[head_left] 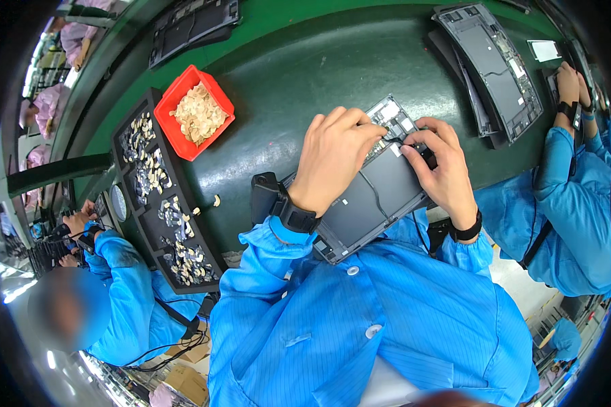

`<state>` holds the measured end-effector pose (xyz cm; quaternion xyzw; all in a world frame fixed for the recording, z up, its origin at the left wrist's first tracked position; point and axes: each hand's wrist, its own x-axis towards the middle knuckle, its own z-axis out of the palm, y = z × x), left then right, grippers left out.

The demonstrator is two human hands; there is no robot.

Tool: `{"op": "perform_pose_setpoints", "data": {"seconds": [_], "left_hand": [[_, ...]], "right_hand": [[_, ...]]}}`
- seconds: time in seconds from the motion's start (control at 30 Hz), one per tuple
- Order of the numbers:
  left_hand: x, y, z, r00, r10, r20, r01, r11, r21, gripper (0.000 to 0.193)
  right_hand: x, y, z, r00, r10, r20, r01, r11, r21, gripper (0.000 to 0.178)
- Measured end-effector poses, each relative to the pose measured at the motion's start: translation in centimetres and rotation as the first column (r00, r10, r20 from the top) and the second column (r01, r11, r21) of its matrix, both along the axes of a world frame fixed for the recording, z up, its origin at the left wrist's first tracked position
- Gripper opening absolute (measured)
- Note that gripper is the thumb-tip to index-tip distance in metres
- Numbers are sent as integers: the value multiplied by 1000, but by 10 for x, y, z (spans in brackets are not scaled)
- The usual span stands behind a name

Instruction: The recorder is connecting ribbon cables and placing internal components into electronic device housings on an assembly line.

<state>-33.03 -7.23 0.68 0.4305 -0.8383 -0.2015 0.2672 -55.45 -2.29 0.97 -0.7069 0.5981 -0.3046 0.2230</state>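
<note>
An opened dark grey device housing [370,203] lies slanted at the table's front edge, with a flat dark battery, a black cable [373,193] across it and a circuit board at its far end. Over the board, my left hand [336,159] bends down with its thumb and fingers pinched together. Opposite it, my right hand [445,166] has thumb and index finger closed at the board's edge, the other fingers curled. A small dark strip shows between the two sets of fingertips. What each pinch holds is too small to make out.
A red bin [166,112] of pale flat pieces stands left, beside a black compartmented tray [193,220] of small dark and pale parts. Stacked device housings [489,74] lie at right, another housing [193,27] far left. Co-workers in blue sit on both sides.
</note>
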Motion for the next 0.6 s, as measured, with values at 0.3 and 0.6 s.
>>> {"op": "perform_pose_setpoints", "data": {"seconds": [0.3,0.6], "left_hand": [[-4,-13,3,998,-60,21,61,998,-7,10],[1,-18,0,995,-92,-46,96,992,76,8]], "right_hand": [[-9,-8,3,997,81,-9,-81,996,24,15],[9,-6,17,989,140,-40,-143,987,-69,15]]}}
